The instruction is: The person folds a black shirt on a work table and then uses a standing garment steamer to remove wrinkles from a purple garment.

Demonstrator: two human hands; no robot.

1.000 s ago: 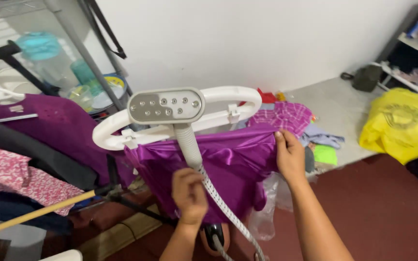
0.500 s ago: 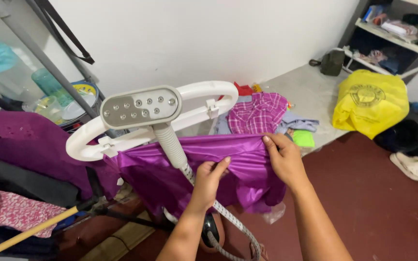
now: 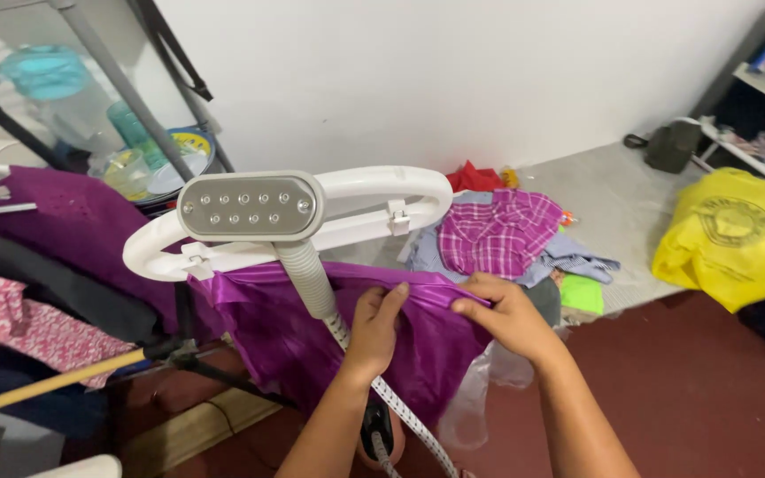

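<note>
Shiny purple satin garment hangs draped over the white plastic hanger frame of a garment steamer. Left hand and right hand each pinch its upper edge, apparently pulling it flat; fingertips partly hidden.

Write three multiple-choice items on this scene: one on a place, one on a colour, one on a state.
1. Where does the yellow bag lie?
A. right side of the floor
B. on the steamer head
C. in the left hand

2. What colour is the shiny garment under the white hanger frame?
A. green
B. purple
C. white

3. How do the left hand and right hand stand?
A. both empty
B. both gripping the garment's upper edge
C. one holding the hose

Key: 1 A, it lies at the right. 2 B, the satin is purple. 3 B, fingers of both pinch the fabric.
</note>
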